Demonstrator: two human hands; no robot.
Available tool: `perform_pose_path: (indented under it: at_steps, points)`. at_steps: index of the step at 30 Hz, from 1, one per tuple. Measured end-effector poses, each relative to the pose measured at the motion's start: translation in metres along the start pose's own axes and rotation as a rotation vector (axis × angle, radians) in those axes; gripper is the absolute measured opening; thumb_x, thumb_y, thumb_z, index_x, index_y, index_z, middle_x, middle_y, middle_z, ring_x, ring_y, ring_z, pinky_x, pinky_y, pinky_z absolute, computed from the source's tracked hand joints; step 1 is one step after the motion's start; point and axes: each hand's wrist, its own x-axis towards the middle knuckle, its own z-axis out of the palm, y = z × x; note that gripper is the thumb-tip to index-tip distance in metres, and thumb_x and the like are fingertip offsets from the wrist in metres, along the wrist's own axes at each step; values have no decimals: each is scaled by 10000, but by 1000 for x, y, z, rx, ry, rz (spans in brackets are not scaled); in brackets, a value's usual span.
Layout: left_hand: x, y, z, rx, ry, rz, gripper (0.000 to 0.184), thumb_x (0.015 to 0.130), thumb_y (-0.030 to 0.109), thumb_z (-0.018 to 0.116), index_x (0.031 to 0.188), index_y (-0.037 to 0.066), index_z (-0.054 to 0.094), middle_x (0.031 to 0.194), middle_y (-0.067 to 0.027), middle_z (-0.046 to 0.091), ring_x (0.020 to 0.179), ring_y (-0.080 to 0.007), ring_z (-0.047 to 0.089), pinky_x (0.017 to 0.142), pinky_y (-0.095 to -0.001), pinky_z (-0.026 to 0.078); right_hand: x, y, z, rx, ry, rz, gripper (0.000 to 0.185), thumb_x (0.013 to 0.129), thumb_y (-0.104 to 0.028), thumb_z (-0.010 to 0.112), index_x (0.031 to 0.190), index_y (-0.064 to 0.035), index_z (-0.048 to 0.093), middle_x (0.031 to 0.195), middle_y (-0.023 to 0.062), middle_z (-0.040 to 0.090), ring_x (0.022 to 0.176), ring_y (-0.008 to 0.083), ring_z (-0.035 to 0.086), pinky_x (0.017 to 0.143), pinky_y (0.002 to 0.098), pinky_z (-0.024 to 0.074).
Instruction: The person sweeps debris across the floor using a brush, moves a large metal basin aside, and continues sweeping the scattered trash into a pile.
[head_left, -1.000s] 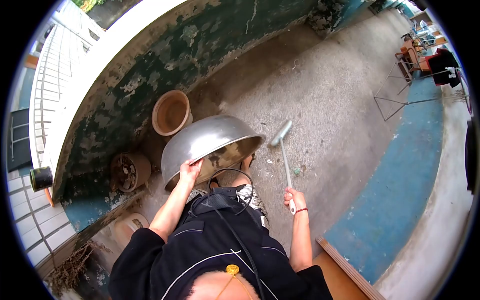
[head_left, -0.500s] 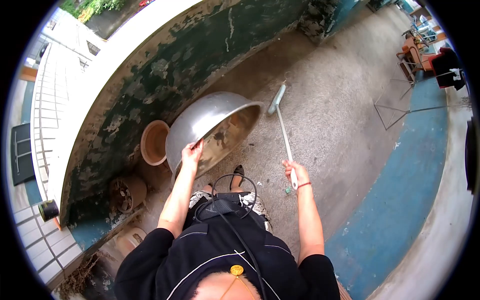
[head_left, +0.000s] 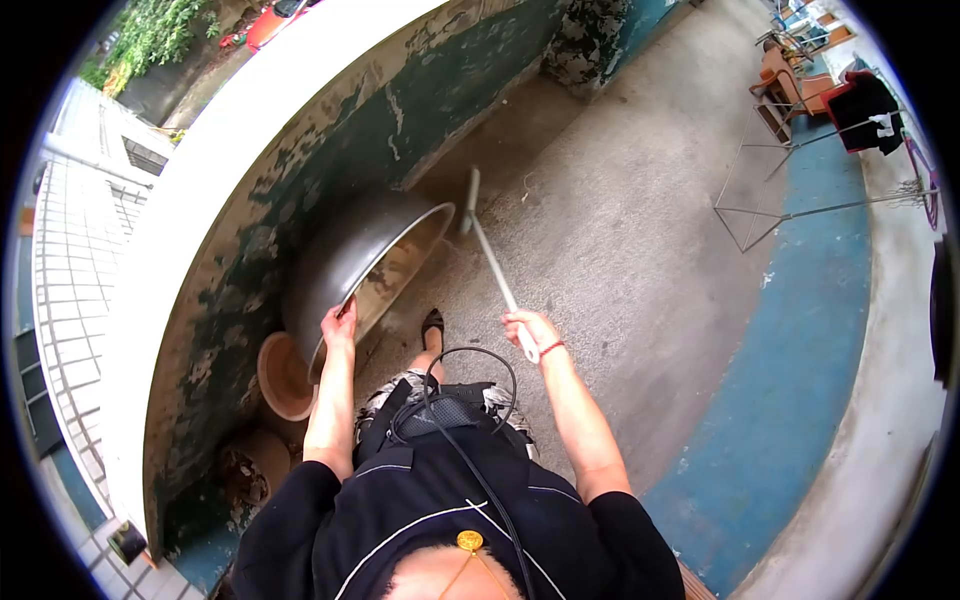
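A large round metal basin (head_left: 335, 255) stands tilted on its side against the wall, its hollow facing right. My left hand (head_left: 340, 325) is closed on its near rim. Dark stains mark the inner surface of the basin. In my right hand (head_left: 530, 330) is the white handle of a long-handled T-shaped squeegee or brush (head_left: 492, 262); which of the two I cannot tell. Its narrow pale head, blurred, points away from me, just right of the basin's far rim and apart from it.
A clay pot (head_left: 285, 375) lies beside the basin at the foot of the peeling green wall (head_left: 350, 140), with another planter (head_left: 255, 465) nearer me. Along the right are a blue floor strip (head_left: 790, 350), a metal rack (head_left: 770, 215) and chairs (head_left: 790, 80). A black cable loops at my waist.
My left hand and the basin have shifted forward along the wall, past the clay pot. The squeegee or brush has moved left with my right hand. One foot has stepped forward, and the view has turned.
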Motion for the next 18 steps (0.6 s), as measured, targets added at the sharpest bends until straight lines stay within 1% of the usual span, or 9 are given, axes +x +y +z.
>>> perform_pose_path:
  at_steps: [2, 4, 5, 7, 8, 11, 16, 17, 18]
  points:
    - [28, -3, 7, 39, -47, 63, 311, 638, -90, 298, 930, -95, 404, 991, -204, 434, 954, -322, 407, 851, -461, 306, 25, -29, 24, -7, 5, -21, 133, 694, -54, 470, 780, 41, 436, 553, 32, 426, 429, 58, 400, 369, 170, 344]
    - [49, -3, 13, -12, -41, 41, 316, 635, -101, 303, 934, -94, 407, 974, -195, 450, 950, -318, 413, 853, -457, 306, 47, -51, 34, 287, -221, 194, 130, 712, -62, 458, 778, 45, 423, 535, 22, 404, 436, 49, 401, 369, 154, 350]
    - [58, -3, 16, -54, -27, 27, 320, 635, -103, 306, 938, -94, 407, 966, -193, 456, 949, -318, 414, 854, -455, 305, 57, -60, 33, 305, -206, 190, 130, 712, -62, 458, 778, 45, 423, 535, 22, 404, 436, 49, 401, 369, 154, 350]
    - [67, -5, 30, -53, -1, 53, 315, 640, -94, 307, 938, -95, 408, 964, -193, 459, 948, -318, 415, 852, -454, 308, 75, -75, 25, 702, -241, 203, 241, 735, -46, 431, 899, 101, 332, 697, 59, 416, 458, 58, 412, 367, 141, 351]
    - [74, -7, 39, -69, 3, 88, 310, 645, -85, 308, 938, -96, 409, 962, -193, 462, 947, -319, 416, 849, -454, 311, 79, -80, 21, 738, -224, 204, 266, 747, -64, 422, 917, 108, 309, 684, 60, 414, 456, 56, 413, 360, 143, 350]
    - [100, 13, 36, -43, -1, 39, 303, 655, -65, 299, 935, -97, 411, 970, -193, 459, 949, -318, 416, 838, -461, 317, 78, -85, -19, 488, -314, 139, 265, 754, -77, 410, 916, 102, 301, 667, 56, 413, 453, 53, 413, 349, 144, 343]
    - [82, 5, 56, 43, 59, 153, 265, 653, -28, 322, 889, -83, 427, 937, -191, 469, 906, -322, 435, 805, -451, 347, 24, -104, -35, 635, 43, 54, 146, 740, -81, 427, 794, 45, 376, 569, 27, 404, 418, 44, 391, 336, 153, 335]
    - [79, 2, 60, 41, 55, 155, 265, 653, -28, 322, 889, -83, 427, 937, -191, 469, 906, -322, 435, 805, -451, 347, 28, -111, -31, 633, 39, 54, 146, 740, -81, 427, 794, 45, 376, 569, 27, 404, 418, 44, 391, 336, 153, 335]
    - [75, -3, 65, 13, 74, 138, 257, 653, -29, 326, 883, -83, 428, 928, -186, 472, 900, -318, 438, 799, -448, 353, 35, -119, -22, 457, 77, 68, 103, 723, -75, 444, 739, 15, 396, 541, 26, 402, 402, 56, 389, 335, 166, 337]
